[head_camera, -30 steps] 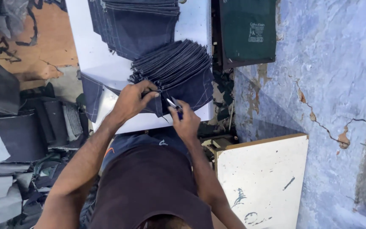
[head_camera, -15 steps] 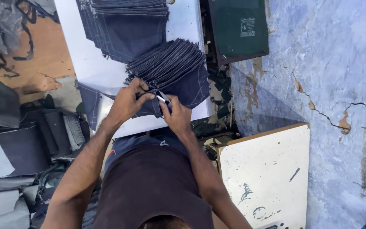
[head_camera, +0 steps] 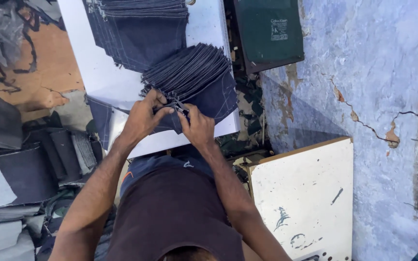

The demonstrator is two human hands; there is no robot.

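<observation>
A fanned stack of dark blue denim pieces [head_camera: 197, 75] lies on a white table [head_camera: 81, 58]. My left hand [head_camera: 143, 118] pinches the near edge of this stack. My right hand [head_camera: 197, 128] is closed beside it on a small dark tool with a light tip [head_camera: 179, 106], too small to identify, pressed against the same edge. Both hands touch at the stack's front corner. A second, larger fanned stack of denim pieces [head_camera: 139, 31] sits further back on the table.
A dark green box [head_camera: 269, 31] stands against the cracked blue wall [head_camera: 364, 77] on the right. A white board [head_camera: 301, 193] with ink marks lies at lower right. Piles of denim and grey fabric [head_camera: 20, 179] crowd the floor at left.
The view has shifted slightly and both hands have drawn closer together on the near edge of the small denim stack. The right hand's tool now sits against the fabric.
</observation>
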